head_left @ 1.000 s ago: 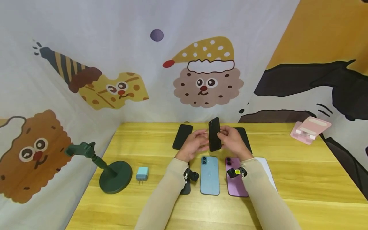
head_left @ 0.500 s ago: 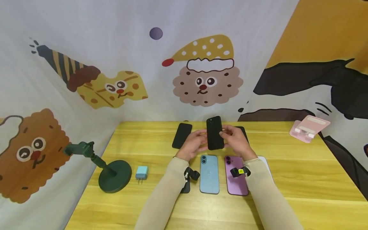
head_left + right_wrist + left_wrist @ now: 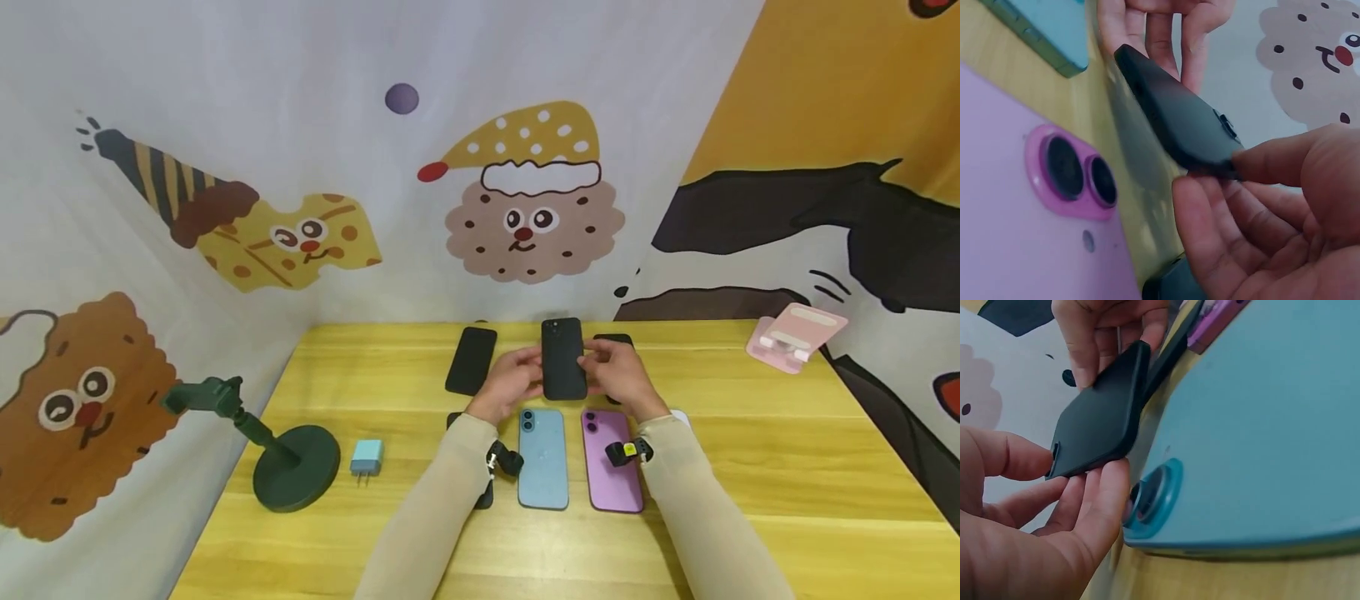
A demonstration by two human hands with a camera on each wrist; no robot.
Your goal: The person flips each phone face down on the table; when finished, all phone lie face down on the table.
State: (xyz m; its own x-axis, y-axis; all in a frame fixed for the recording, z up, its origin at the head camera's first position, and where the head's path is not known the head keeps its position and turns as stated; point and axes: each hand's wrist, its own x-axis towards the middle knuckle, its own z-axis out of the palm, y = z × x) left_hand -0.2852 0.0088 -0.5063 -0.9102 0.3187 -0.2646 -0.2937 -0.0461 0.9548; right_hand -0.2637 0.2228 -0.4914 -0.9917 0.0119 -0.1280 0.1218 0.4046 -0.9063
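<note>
Both hands hold a black smartphone [image 3: 563, 360] by its long sides above the back of the table, its camera-side back facing the head camera. My left hand [image 3: 513, 383] has its thumb by the camera edge and its fingers underneath, as the left wrist view shows. On the other side my right hand [image 3: 621, 377] pinches it between thumb and fingers. In front lie a light blue smartphone [image 3: 543, 458] and a pink-purple smartphone [image 3: 613, 487], backs up. A dark phone [image 3: 471, 361] lies left of my left hand; another dark phone [image 3: 617, 339] is partly hidden behind my right hand.
Partly covered by the left sleeve is a black phone [image 3: 486, 498]; a white item [image 3: 680, 417] shows beside the right sleeve. At left are a blue charger plug [image 3: 367, 457] and a green stand [image 3: 296, 471]. A pink folding stand [image 3: 798, 333] is at back right.
The held black phone has turned from a narrow, slanted angle so its back faces the head camera. It has then come down slightly, with both hands still on it.
</note>
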